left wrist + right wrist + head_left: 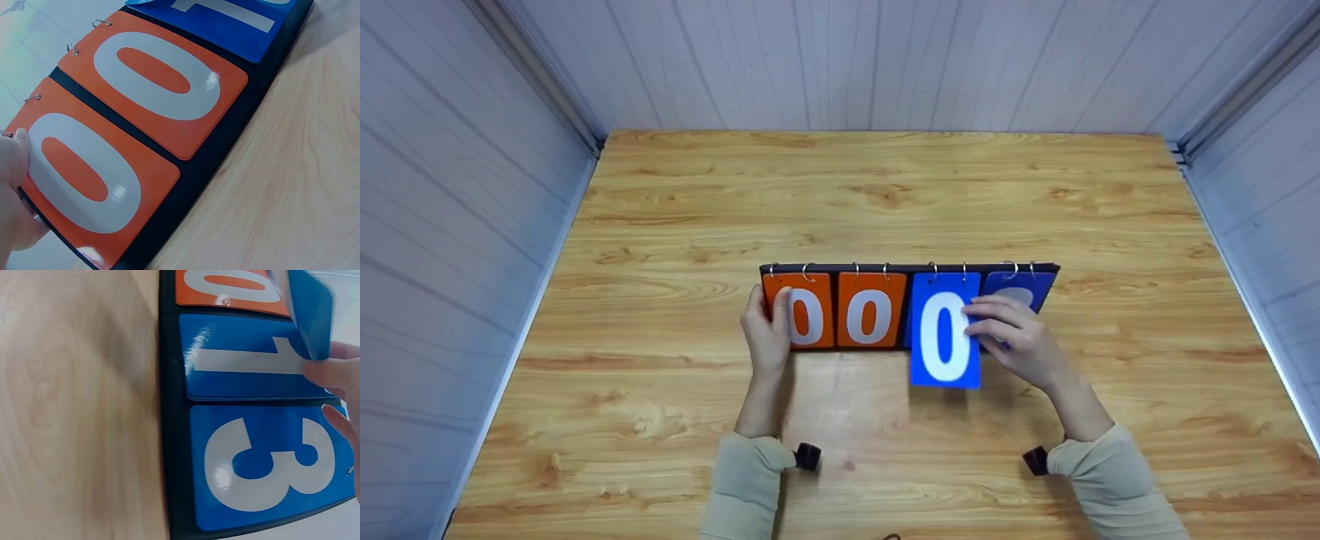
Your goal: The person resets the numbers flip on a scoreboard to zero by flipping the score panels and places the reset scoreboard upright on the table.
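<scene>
Flat black flip scoreboard (910,268) with ringed plastic number cards, lying just below centre of the pale wooden table (885,187). Step in hand, by judgement: turning the lifted blue "0" card (946,336); pinched at its 3 o'clock edge by the right hand (1020,339), raised off the stack. At 9 o'clock, left hand (767,334) gripping the board's end, thumb on the orange "0" card (804,319). Next calls for swinging the card over its rings without shifting the board. Only the right wrist view shows the blue "1" card (247,360) under the lifted card and the blue "3" card (270,464); head view hides both.
</scene>
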